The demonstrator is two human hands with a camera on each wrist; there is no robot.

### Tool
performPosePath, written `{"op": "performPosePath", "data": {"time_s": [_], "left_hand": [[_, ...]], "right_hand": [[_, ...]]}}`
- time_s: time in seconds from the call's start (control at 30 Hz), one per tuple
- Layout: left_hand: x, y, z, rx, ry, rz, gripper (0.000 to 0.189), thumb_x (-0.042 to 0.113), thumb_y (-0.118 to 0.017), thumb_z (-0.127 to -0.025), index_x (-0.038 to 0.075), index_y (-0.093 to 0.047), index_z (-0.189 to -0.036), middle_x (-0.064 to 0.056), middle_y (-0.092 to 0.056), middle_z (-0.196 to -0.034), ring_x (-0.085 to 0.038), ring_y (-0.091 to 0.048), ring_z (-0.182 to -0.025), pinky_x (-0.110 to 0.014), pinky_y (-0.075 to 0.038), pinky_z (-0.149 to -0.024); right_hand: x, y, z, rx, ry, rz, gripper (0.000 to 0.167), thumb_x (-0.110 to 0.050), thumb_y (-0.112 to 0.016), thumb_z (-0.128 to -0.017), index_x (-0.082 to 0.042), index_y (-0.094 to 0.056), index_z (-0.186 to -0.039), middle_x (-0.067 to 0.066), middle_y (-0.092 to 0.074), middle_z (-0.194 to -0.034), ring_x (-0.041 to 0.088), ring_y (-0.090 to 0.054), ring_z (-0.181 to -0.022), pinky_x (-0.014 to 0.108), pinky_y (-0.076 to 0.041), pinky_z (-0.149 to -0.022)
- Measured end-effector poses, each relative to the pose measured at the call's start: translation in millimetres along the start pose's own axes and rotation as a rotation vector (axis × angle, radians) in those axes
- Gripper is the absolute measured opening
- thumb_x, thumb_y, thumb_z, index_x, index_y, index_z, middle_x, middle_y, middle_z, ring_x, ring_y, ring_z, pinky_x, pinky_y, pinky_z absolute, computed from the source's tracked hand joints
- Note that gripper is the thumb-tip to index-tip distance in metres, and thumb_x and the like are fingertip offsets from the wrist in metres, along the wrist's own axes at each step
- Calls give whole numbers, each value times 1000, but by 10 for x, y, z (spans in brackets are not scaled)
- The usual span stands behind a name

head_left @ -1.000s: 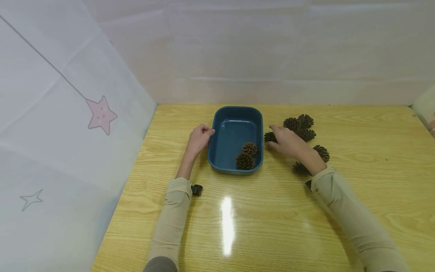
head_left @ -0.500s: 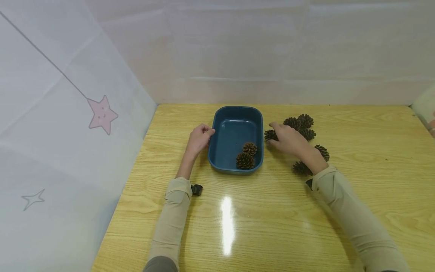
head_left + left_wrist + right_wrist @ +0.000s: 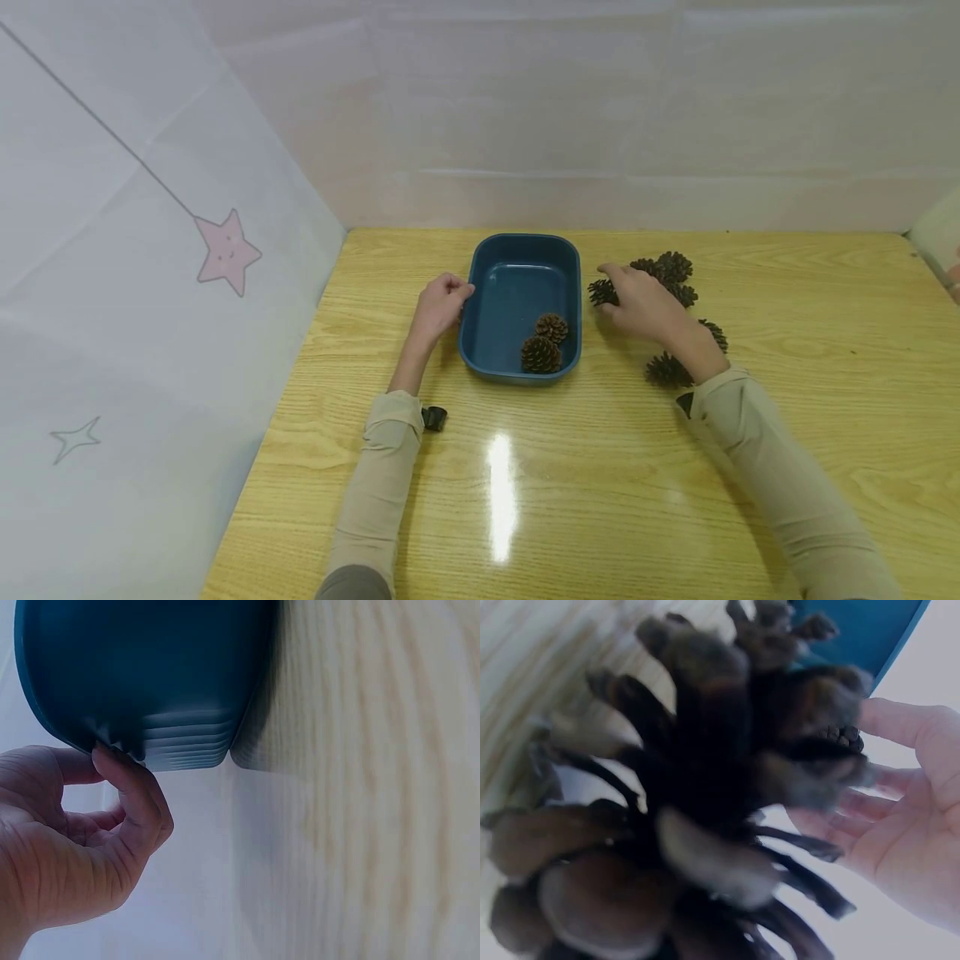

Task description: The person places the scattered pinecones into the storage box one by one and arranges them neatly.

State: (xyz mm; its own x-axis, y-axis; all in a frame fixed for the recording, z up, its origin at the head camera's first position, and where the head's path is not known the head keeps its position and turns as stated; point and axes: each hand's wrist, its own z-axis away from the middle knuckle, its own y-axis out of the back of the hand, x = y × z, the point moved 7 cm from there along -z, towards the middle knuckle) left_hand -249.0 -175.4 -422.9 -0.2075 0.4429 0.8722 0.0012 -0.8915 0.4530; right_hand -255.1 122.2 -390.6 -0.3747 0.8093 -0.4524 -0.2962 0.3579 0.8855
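Note:
A deep blue plastic tub [image 3: 517, 308] stands on the wooden table. My left hand [image 3: 440, 307] pinches its left rim between thumb and fingers, as the left wrist view confirms with the curled fingers [image 3: 135, 784] at the edge. Inside the tub, two brown pine cones [image 3: 542, 355] lie in the near right corner. Just right of the tub, my right hand [image 3: 643, 307] grips a pine cone [image 3: 603, 292] with thumb and forefinger on either side of it. That cone [image 3: 844, 737] is mostly hidden in the right wrist view behind a large, blurred pine cone [image 3: 705, 750] near the camera.
Behind the right hand sits a cluster of pine cones [image 3: 674, 267]. Closer to the right forearm, two more cones [image 3: 664, 370] are partly covered by the wrist. A pale wall covering [image 3: 525, 108] rises at the table's back edge, another along its left side.
The right hand has shifted slightly right and away from the tub, and the pine cone in its fingers has moved with it. The left hand and the tub have stayed in place.

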Motion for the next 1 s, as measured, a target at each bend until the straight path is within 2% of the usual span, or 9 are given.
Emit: {"op": "performPosePath", "data": {"time_s": [0.33, 0.53, 0.73, 1.0], "left_hand": [[-5, 6, -6, 3, -1, -2, 27, 25, -60, -104, 0, -65, -114, -7, -58, -90, -19, -54, -74, -45, -55, -74], [-9, 9, -5, 5, -6, -2, 28, 26, -60, -105, 0, -65, -114, -8, -58, -90, -19, -54, -74, -48, -56, -76], [-12, 12, 3, 5, -7, 0, 28, 26, -60, -105, 0, -65, -115, -8, -58, -89, -20, -54, -73, -48, -55, -74], [-8, 6, 2, 4, -6, 9, 27, 26, -60, -105, 1, -65, -114, -7, -57, -88, -19, -53, -71, -48, -55, -74]], "right_hand": [[0, 70, 19, 29, -6, -29, 64, -5, -66, -100, 7, -33, -154, 37, -39, -150, 53, -47, -129, 63, -44, -102], [-11, 97, 26, 56, 9, -14, 65, -5, -70, -98, 9, -37, -152, 35, -42, -142, 50, -54, -118, 60, -48, -95], [-21, 121, 31, 77, 16, 8, 57, -9, -72, -98, 11, -46, -144, 30, -46, -132, 43, -57, -105, 56, -50, -87], [-30, 151, 32, 99, 17, 21, 55, -11, -73, -97, 11, -49, -142, 30, -49, -133, 47, -57, -112, 58, -49, -93]]}}
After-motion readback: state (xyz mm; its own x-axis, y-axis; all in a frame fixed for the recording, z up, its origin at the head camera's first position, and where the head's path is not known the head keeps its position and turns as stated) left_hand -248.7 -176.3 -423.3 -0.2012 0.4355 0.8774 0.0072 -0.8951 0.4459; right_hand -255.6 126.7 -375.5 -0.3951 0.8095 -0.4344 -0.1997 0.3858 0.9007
